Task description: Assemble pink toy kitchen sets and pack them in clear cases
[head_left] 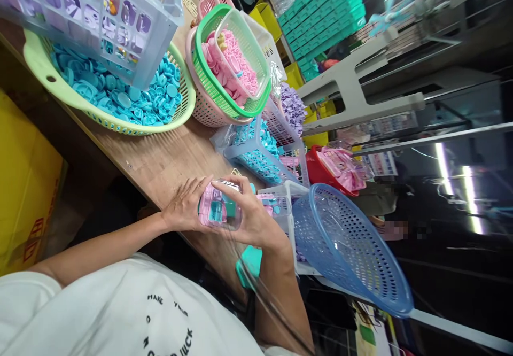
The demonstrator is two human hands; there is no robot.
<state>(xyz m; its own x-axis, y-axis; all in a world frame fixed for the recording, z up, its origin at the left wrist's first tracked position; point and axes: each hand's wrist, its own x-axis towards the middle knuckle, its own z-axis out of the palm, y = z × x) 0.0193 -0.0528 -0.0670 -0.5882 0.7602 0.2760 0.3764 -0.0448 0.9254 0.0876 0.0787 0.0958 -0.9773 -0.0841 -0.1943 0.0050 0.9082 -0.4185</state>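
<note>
Between my two hands, over the wooden table (pixel 160 169), is a small pink plastic toy (pixel 218 211) with teal and lilac parts and a clear cover. My left hand (pixel 186 204) is closed against its left side, fingers pressed together along the edge. Around the clear end on the other side wraps my right hand (pixel 252 214), its thumb and fingers on the cover. The toy's underside is hidden. A teal plastic piece (pixel 250 265) lies on the table beside my right wrist.
A light green basket (pixel 152 129) holds blue round parts, with a clear crate (pixel 160 30) of purple parts resting over it. A green basket (pixel 196 51) contains pink pieces. Clear bins (pixel 260 158) stand beyond my hands, and a blue basket (pixel 340 244) is right of my right arm.
</note>
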